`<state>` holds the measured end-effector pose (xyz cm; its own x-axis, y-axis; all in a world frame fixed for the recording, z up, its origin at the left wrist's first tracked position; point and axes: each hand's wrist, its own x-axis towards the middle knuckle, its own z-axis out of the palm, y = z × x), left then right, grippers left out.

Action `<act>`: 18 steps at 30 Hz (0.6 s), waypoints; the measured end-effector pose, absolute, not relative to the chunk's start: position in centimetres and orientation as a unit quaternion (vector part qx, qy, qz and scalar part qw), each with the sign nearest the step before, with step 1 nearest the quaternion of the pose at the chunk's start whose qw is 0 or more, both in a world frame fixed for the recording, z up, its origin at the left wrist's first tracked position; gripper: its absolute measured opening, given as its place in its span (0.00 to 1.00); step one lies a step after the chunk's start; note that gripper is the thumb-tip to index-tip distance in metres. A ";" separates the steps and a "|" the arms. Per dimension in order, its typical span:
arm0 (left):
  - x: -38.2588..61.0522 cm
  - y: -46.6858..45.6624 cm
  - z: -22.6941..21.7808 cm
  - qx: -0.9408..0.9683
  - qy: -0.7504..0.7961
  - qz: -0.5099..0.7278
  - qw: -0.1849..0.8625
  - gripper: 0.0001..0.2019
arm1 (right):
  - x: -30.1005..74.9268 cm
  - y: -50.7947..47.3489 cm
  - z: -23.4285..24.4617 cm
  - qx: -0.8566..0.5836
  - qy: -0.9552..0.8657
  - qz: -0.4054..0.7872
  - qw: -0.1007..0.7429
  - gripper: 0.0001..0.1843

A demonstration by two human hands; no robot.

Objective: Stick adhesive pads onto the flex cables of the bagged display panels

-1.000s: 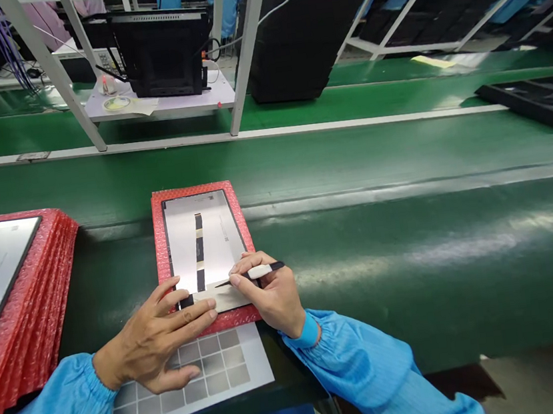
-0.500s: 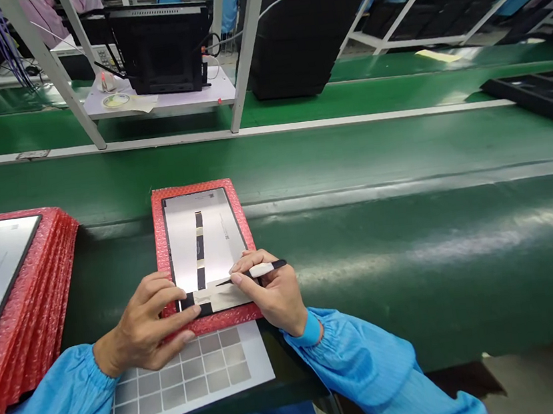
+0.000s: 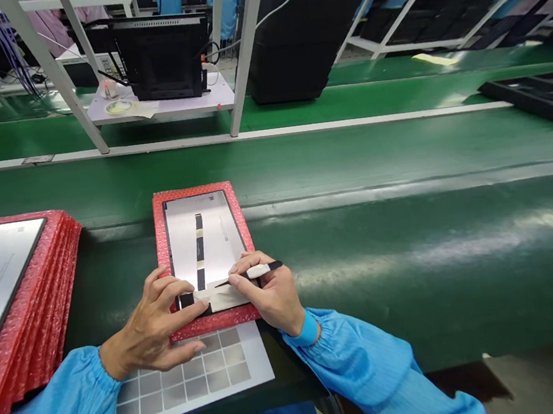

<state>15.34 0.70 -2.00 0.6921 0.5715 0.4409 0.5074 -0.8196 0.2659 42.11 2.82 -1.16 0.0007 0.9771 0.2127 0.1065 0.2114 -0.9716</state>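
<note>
A display panel (image 3: 217, 231) lies back side up on a red bubble-wrap sheet (image 3: 161, 228), with a dark flex strip (image 3: 199, 248) running down its middle. Across its near edge is a pale strip of tape (image 3: 230, 298). My left hand (image 3: 157, 322) is open, its fingers spread; the index and middle fingertips rest on the strip's left end. In my right hand (image 3: 273, 295) is a slim pair of tweezers (image 3: 259, 271) with a white grip and black end. Their thin dark tip points left, just above the tape. Under my left hand is a sheet with grey squares (image 3: 194, 377).
To the left rises a stack of red bubble wrap (image 3: 58, 281) with another panel (image 3: 6, 267) on top. A monitor (image 3: 164, 56) stands on a white shelf (image 3: 188, 105) behind the green bench (image 3: 351, 157). At far right lies a black frame-like part (image 3: 540, 97).
My left hand has slid slightly right along the tape strip, with its thumb and fingers wider apart. My right hand and the tweezers have barely moved.
</note>
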 end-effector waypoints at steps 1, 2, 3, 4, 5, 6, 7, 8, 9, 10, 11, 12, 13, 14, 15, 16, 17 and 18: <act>15.3 0.7 -2.0 0.917 0.298 0.258 0.063 0.26 | 42.1 2.8 -1.1 -0.472 -0.574 0.413 0.526 0.05; 15.3 0.7 -2.0 0.915 0.300 0.260 0.067 0.27 | 42.1 2.8 -1.1 -0.472 -0.574 0.413 0.526 0.05; 15.2 0.7 -1.9 0.913 0.300 0.265 0.073 0.27 | 42.0 2.8 -1.0 -0.473 -0.574 0.413 0.526 0.05; 15.2 0.8 -1.8 0.912 0.295 0.273 0.081 0.27 | 42.0 2.8 -1.0 -0.472 -0.574 0.414 0.526 0.06; 15.0 0.9 -1.8 0.910 0.288 0.286 0.090 0.27 | 42.1 2.8 -1.0 -0.469 -0.574 0.417 0.526 0.06; 14.8 1.0 -1.7 0.903 0.286 0.304 0.099 0.26 | 42.1 2.9 -0.9 -0.464 -0.572 0.423 0.528 0.07; 14.6 1.2 -1.7 0.889 0.296 0.333 0.107 0.24 | 42.3 2.9 -0.9 -0.455 -0.570 0.432 0.530 0.08; 14.3 1.4 -1.8 0.865 0.320 0.369 0.113 0.22 | 42.5 3.1 -0.8 -0.444 -0.566 0.441 0.537 0.10; 14.1 1.7 -1.9 0.830 0.362 0.408 0.119 0.21 | 42.7 3.2 -0.8 -0.430 -0.559 0.448 0.549 0.12; 13.8 1.9 -2.0 0.783 0.417 0.443 0.129 0.19 | 43.1 3.4 -0.7 -0.418 -0.548 0.451 0.567 0.15; 13.6 2.2 -2.2 0.734 0.474 0.464 0.146 0.18 | 43.4 3.6 -0.7 -0.409 -0.533 0.449 0.589 0.17; 13.5 2.4 -2.5 0.691 0.522 0.472 0.167 0.17 | 43.9 3.9 -0.6 -0.408 -0.514 0.445 0.610 0.19; 13.4 2.6 -2.7 0.659 0.557 0.469 0.189 0.17 | 44.3 4.2 -0.6 -0.414 -0.492 0.442 0.625 0.20; 13.4 2.8 -2.8 0.641 0.579 0.459 0.210 0.17 | 44.8 4.5 -0.5 -0.427 -0.473 0.443 0.630 0.20; 13.4 2.9 -2.9 0.633 0.589 0.449 0.225 0.17 | 45.2 4.8 -0.4 -0.448 -0.464 0.446 0.621 0.20; 13.5 3.0 -3.0 0.633 0.593 0.439 0.236 0.17 | 45.6 5.1 -0.3 -0.473 -0.470 0.446 0.597 0.20; 13.6 3.0 -3.0 0.635 0.593 0.431 0.242 0.17 | 45.9 5.3 -0.1 -0.498 -0.489 0.440 0.565 0.20; 13.7 3.0 -2.9 0.637 0.595 0.423 0.248 0.17 | 46.2 5.5 0.0 -0.520 -0.515 0.428 0.531 0.20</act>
<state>13.69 3.03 -2.89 -0.0653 0.9674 0.2447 0.5485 -0.1701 0.8187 46.18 5.48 0.01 0.1041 0.9894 0.1018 0.0817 0.0935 -0.9923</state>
